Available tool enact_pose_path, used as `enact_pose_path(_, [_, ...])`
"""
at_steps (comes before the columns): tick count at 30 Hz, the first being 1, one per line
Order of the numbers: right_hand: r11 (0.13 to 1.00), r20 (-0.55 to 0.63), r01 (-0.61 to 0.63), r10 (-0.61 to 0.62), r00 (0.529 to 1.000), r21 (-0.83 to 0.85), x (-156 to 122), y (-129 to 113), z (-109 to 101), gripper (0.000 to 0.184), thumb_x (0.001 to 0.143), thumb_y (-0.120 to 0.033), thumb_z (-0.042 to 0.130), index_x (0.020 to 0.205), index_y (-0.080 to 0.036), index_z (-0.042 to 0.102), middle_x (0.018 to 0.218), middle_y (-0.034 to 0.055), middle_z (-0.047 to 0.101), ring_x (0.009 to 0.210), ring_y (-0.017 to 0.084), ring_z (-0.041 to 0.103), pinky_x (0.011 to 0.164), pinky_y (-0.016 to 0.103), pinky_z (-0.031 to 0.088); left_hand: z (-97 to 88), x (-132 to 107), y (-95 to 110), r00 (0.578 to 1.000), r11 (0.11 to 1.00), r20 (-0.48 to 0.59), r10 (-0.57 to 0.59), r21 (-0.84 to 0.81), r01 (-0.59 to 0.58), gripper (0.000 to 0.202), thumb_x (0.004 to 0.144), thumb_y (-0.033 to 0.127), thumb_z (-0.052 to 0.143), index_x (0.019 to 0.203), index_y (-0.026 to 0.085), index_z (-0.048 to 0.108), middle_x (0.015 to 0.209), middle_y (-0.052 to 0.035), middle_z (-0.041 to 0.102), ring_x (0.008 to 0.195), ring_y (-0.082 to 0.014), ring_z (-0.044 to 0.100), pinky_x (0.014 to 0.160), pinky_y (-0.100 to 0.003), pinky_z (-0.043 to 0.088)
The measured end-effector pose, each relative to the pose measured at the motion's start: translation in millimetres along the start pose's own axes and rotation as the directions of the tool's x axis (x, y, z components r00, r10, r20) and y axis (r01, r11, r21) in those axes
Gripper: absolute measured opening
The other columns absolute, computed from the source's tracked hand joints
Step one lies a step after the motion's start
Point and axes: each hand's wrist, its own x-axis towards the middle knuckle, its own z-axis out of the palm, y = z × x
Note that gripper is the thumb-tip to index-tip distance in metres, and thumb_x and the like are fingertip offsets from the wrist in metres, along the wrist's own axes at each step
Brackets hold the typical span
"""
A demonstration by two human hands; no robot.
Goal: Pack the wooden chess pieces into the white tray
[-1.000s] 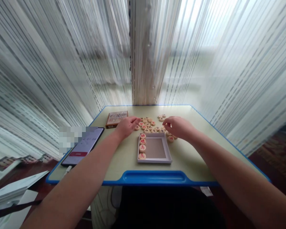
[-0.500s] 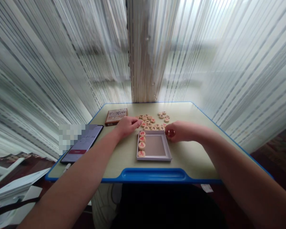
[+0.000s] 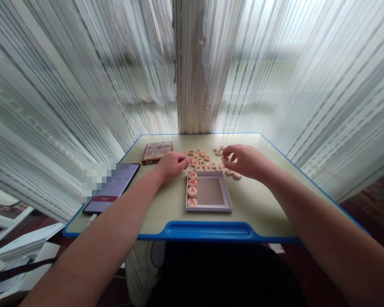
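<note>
Just past the tray [image 3: 229, 198] rim, left hand [image 3: 172, 164] and right hand [image 3: 247, 161] curl loosely over pieces [image 3: 202, 162], grip unclear.

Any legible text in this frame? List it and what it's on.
Nothing reads with certainty.
On the phone: timer-like digits, too blurred; part is pixelated.
On the xiangqi pieces in the tray: red characters, too small.
On the brown box: print, illegible.

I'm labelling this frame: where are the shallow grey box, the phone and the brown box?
shallow grey box [image 3: 209, 192]: head view, bare floor inside it.
phone [image 3: 117, 187]: head view, middle of its screen.
brown box [image 3: 157, 151]: head view, middle of its printed top.
</note>
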Motion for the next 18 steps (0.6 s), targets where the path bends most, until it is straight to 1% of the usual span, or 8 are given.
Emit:
enact_pose_path(4, [0.998, -0.145, -0.023, 0.031, 0.989, 0.06, 4.1, 8.6, 3.7, 0.021, 0.073, -0.024, 0.055, 0.09, -0.017, 0.063, 0.089, 0.0053, 0.066, 0.07, 0.015, 0.059, 0.066, 0.026, 0.043, 1.9, 0.2, -0.7, 1.0, 1.0, -0.018, 0.021, 0.016, -0.021, 0.046, 0.083, 0.047, 0.042, 0.061, 0.013, 0.064, 0.055, -0.0017, 0.062, 0.054, -0.0113, 0.052, 0.058, -0.023, 0.035])
enact_pose_path(7, [0.995, -0.225, -0.024, 0.045, 0.973, 0.095, 5.7, 12.1, 5.4, 0.024, 0.075, -0.027, 0.054, 0.095, -0.017, 0.063, 0.089, 0.0055, 0.065, 0.066, 0.013, 0.057, 0.065, 0.026, 0.042, 3.9, 0.6, -1.1, 0.995, 0.997, -0.075, 0.059, 0.053, -0.055, 0.043, 0.083, 0.044, 0.043, 0.062, 0.013, 0.065, 0.057, -0.0021, 0.063, 0.056, -0.0114, 0.052, 0.058, -0.023, 0.037])
enact_pose_path(9, [0.996, -0.216, -0.022, 0.041, 0.976, 0.087, 6.2, 11.9, 6.8, 0.021, 0.077, -0.032, 0.054, 0.088, -0.017, 0.064, 0.085, 0.0051, 0.066, 0.064, 0.013, 0.056, 0.062, 0.026, 0.041, 4.7, 1.8, -2.4, 0.986, 0.994, -0.142, 0.083, 0.086, -0.071, 0.039, 0.083, 0.04, 0.045, 0.065, 0.013, 0.066, 0.062, -0.0031, 0.065, 0.059, -0.0123, 0.054, 0.06, -0.023, 0.039])
enact_pose_path(11, [0.998, -0.15, -0.007, 0.017, 0.989, 0.069, 6.4, 10.0, 9.3, 0.024, 0.08, -0.038, 0.052, 0.079, -0.017, 0.064, 0.079, 0.0044, 0.065, 0.062, 0.013, 0.055, 0.059, 0.025, 0.038, 4.9, 3.7, -5.0, 0.973, 0.992, -0.207, 0.099, 0.1, -0.08, 0.031, 0.081, 0.034, 0.047, 0.073, 0.014, 0.069, 0.071, -0.0041, 0.068, 0.066, -0.0141, 0.057, 0.065, -0.024, 0.043])
enact_pose_path(13, [0.999, -0.07, 0.02, -0.017, 0.997, 0.047, 6.9, 7.6, 13.0, 0.028, 0.081, -0.042, 0.051, 0.073, -0.018, 0.063, 0.074, 0.0034, 0.064, 0.059, 0.012, 0.053, 0.056, 0.025, 0.035, 4.7, 5.7, -8.5, 0.962, 0.99, -0.243, 0.127, 0.083, -0.11, 0.025, 0.077, 0.023, 0.048, 0.08, 0.016, 0.071, 0.081, -0.0043, 0.07, 0.075, -0.0154, 0.061, 0.073, -0.026, 0.046])
enact_pose_path(15, [0.999, -0.023, 0.041, -0.041, 0.999, 0.026, 7.6, 6.2, 17.3, 0.029, 0.08, -0.043, 0.051, 0.071, -0.018, 0.063, 0.071, 0.0028, 0.063, 0.058, 0.012, 0.051, 0.055, 0.024, 0.034, 4.3, 6.9, -11.6, 0.952, 0.985, -0.255, 0.171, 0.063, -0.16, 0.029, 0.07, 0.01, 0.046, 0.077, 0.017, 0.073, 0.088, -0.004, 0.07, 0.082, -0.0159, 0.062, 0.08, -0.026, 0.048])
enact_pose_path(17, [0.999, -0.037, 0.035, -0.034, 0.999, 0.015, 8.4, 6.3, 20.9, 0.028, 0.08, -0.044, 0.053, 0.074, -0.018, 0.063, 0.073, 0.0026, 0.063, 0.058, 0.011, 0.05, 0.055, 0.024, 0.034, 3.5, 6.2, -12.7, 0.939, 0.976, -0.267, 0.216, 0.053, -0.21, 0.035, 0.063, 0.002, 0.042, 0.068, 0.018, 0.073, 0.091, -0.0034, 0.07, 0.085, -0.0156, 0.064, 0.082, -0.026, 0.049])
enact_pose_path(18, [0.999, -0.058, 0.029, -0.028, 0.998, 0.015, 8.6, 6.8, 22.0, 0.028, 0.079, -0.044, 0.053, 0.076, -0.018, 0.064, 0.075, 0.0027, 0.063, 0.058, 0.011, 0.05, 0.055, 0.024, 0.034, 3.2, 5.1, -12.2, 0.933, 0.973, -0.274, 0.232, 0.055, -0.225, 0.036, 0.061, 0.0, 0.041, 0.065, 0.018, 0.072, 0.089, -0.003, 0.071, 0.083, -0.0153, 0.064, 0.08, -0.025, 0.049])
